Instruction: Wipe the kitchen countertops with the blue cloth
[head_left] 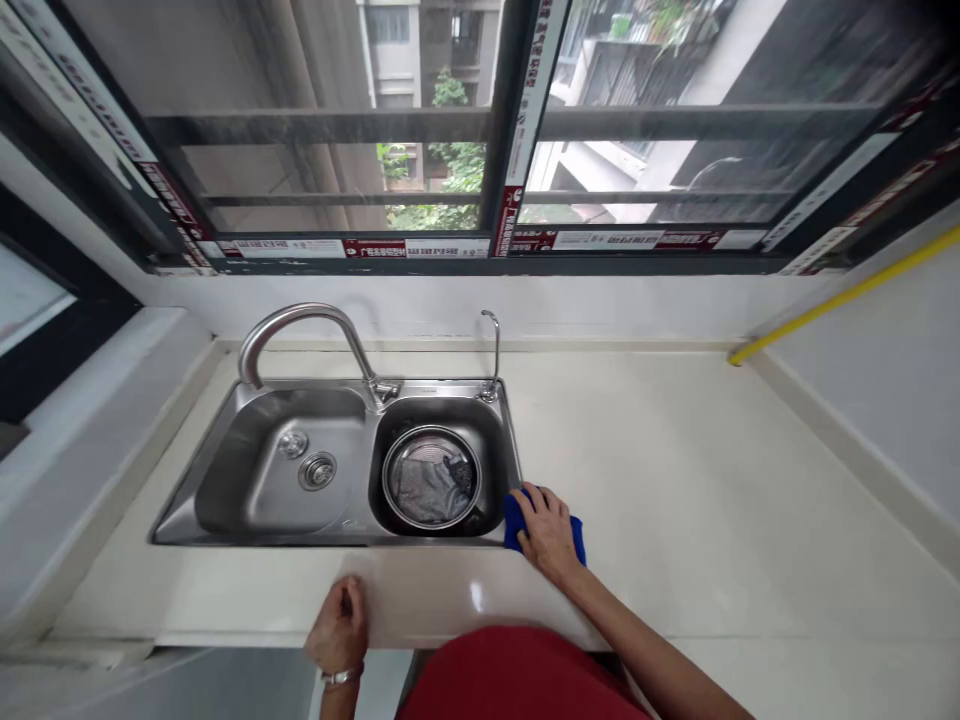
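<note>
Under my right hand (549, 532) a blue cloth (578, 540) is pressed on the counter, at the near right corner of the sink (352, 538). The fingers curl over the cloth and hide part of it. My left hand (337, 625), with a metal band at the wrist, is closed in a loose fist at the counter's front edge, and nothing shows in it. In the right basin stands a round metal bowl (388, 490) with a grey cloth (427, 488) inside.
A curved metal faucet (307, 310) arches over the left basin. A thin small spout (496, 345) rises behind the right basin. The pale counter (675, 480) stretches right to a wall with a yellow pipe (840, 300). Windows (330, 150) line the back.
</note>
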